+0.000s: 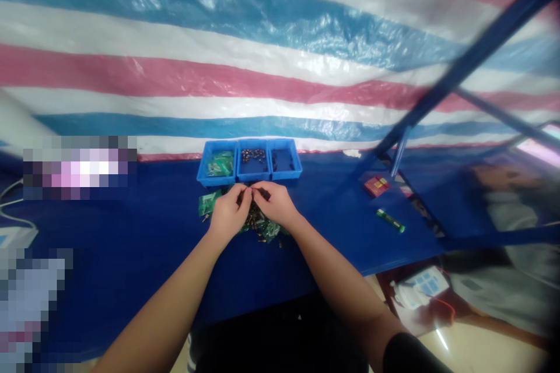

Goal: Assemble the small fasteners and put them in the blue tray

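My left hand point(230, 212) and my right hand point(276, 203) meet just in front of the blue bins, thumbs and fingertips pinched together. Whatever they hold between them is small and dark, too hidden to name. Below and behind the fingers lies a pile of small brass-coloured and dark parts point(254, 219), mixed with green pieces. A green packet or board point(208, 204) sticks out left of my left hand. Three joined blue bins stand beyond: the left bin point(202, 172) has green pieces in clear wrapping, the middle bin point(254, 176) brass-coloured parts, the right bin point(286, 175) a few small dark parts.
On the blue table point(131, 280), to the right, lie a red box point(376, 186) and a green tube point(391, 220). A blue metal frame point(437, 93) rises there, with another person's sleeve point(516, 268) beyond it. Striped sheeting point(262, 81) hangs behind the table.
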`<state>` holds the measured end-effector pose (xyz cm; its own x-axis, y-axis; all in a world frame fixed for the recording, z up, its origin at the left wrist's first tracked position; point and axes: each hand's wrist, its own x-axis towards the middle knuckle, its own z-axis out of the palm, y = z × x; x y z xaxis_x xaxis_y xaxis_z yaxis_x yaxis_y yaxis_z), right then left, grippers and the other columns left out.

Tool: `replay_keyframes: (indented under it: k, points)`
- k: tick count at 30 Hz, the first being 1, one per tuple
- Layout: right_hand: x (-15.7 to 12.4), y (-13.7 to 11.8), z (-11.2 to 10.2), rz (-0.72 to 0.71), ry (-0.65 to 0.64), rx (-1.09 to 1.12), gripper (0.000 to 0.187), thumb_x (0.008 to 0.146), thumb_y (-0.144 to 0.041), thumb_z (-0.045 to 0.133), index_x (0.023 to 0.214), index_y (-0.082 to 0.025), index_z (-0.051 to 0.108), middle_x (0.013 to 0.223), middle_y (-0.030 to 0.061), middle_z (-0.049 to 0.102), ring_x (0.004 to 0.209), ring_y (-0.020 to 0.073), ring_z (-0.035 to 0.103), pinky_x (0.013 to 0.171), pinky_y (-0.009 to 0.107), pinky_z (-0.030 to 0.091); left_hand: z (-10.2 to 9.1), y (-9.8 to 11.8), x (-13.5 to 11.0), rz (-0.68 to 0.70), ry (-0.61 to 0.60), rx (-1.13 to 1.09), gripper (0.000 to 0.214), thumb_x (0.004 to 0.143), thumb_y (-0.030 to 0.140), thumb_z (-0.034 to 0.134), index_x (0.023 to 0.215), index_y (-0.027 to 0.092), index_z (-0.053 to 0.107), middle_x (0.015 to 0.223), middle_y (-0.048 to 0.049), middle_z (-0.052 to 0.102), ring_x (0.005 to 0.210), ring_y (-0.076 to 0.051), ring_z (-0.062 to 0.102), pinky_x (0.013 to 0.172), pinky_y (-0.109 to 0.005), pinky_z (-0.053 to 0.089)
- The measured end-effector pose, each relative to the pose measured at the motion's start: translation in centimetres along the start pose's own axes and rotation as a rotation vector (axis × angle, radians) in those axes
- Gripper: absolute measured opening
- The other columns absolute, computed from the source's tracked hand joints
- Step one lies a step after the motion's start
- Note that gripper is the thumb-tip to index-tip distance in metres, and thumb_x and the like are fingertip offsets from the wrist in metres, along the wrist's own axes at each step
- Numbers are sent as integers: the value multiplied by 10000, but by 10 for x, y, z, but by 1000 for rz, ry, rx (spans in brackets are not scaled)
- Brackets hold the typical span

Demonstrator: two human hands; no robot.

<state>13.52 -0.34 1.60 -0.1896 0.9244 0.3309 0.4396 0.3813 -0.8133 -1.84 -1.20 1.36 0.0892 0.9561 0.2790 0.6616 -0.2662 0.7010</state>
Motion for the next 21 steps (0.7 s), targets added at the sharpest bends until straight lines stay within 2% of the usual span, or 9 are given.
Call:
replay_keyframes:
  k: [5,11,21]
  points:
    - [0,0,1,10,-2,24,221,895,-228,529,1032,-226,703,985,15,731,853,152,662,804,269,520,1,-1,0,0,12,-10,269,936,415,458,969,210,629,755,-7,679,625,-149,618,613,-244,439]
    - [0,3,2,1,14,18,245,891,-224,531,1071,-230,696,1031,18,727,884,158,663,836,284,523,3,-3,0,-10,18,-5,257,924,401,483,1020,211,629,740,-7,681,590,-144,608,593,-241,433]
    - [0,0,1,16,10,15,237,899,-229,526,1058,-230,702,1027,23,728,890,162,665,840,287,526,2,-1,-1,-8,33,-5,264,923,411,486,1000,209,638,707,5,660,544,-128,569,570,-234,418]
